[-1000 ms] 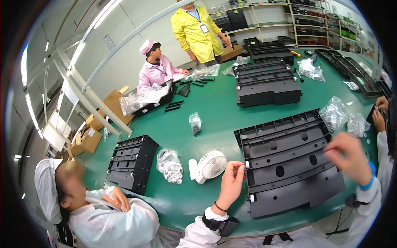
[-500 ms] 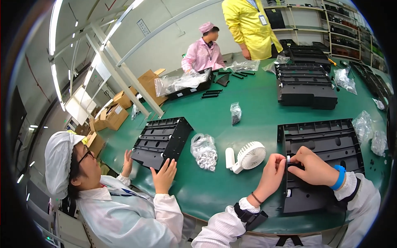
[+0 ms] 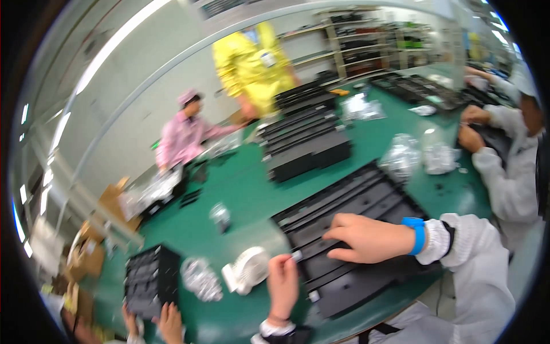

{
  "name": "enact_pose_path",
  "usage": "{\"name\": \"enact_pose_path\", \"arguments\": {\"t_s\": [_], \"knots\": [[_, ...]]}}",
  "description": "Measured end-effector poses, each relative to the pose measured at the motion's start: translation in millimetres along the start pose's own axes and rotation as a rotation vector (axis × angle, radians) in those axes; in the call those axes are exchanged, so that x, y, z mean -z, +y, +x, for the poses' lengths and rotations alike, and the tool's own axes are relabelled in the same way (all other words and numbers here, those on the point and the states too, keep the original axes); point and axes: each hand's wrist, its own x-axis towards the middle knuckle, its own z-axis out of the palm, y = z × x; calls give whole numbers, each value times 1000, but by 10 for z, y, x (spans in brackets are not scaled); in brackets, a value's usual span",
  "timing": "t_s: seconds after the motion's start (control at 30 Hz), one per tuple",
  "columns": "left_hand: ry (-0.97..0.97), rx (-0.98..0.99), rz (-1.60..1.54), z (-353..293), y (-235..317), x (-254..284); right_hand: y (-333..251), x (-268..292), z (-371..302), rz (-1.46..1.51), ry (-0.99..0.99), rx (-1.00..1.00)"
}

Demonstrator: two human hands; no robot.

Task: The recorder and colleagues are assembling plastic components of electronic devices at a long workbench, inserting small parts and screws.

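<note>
In front of me on the green table lies a black plastic frame (image 3: pixel 349 286) with ribs, tilted across the view. A small white roller (image 3: pixel 314 296) sits on its left edge, and another white piece (image 3: pixel 296 255) is farther up that edge. My left hand (image 3: pixel 283 284) is beside this upper piece, its thumb and fingers pinched together; what is between them is hidden. My right hand (image 3: pixel 369 238), with a blue wristband (image 3: pixel 416 235), hovers over the frame. Its thumb and forefinger are apart, with nothing visible between them.
Left of my hand are a white handheld fan (image 3: pixel 252 269) and a clear bag of white rollers (image 3: pixel 200 279). A co-worker's hands touch another black frame (image 3: pixel 152 278). Stacked black frames (image 3: pixel 309 149) stand farther back. Plastic bags (image 3: pixel 401 155) lie to the right near another worker.
The view has swung right, bringing a worker at the right into sight. My right hand has drawn away from the frame's left edge; my left hand stays beside it.
</note>
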Motion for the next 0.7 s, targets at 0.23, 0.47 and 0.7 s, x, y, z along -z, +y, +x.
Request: {"name": "enact_pose_path", "arguments": {"t_s": [0.23,0.47,0.7], "knots": [[6,32,-166,-37,127,41,664,1119,-760,-79,360,-329],[-17,38,-196,-60,84,76,2039,1457,-1181,-184,703,-625],[-7,35,-223,-86,130,64,2748,1056,-1041,-525,359,-885]]}}
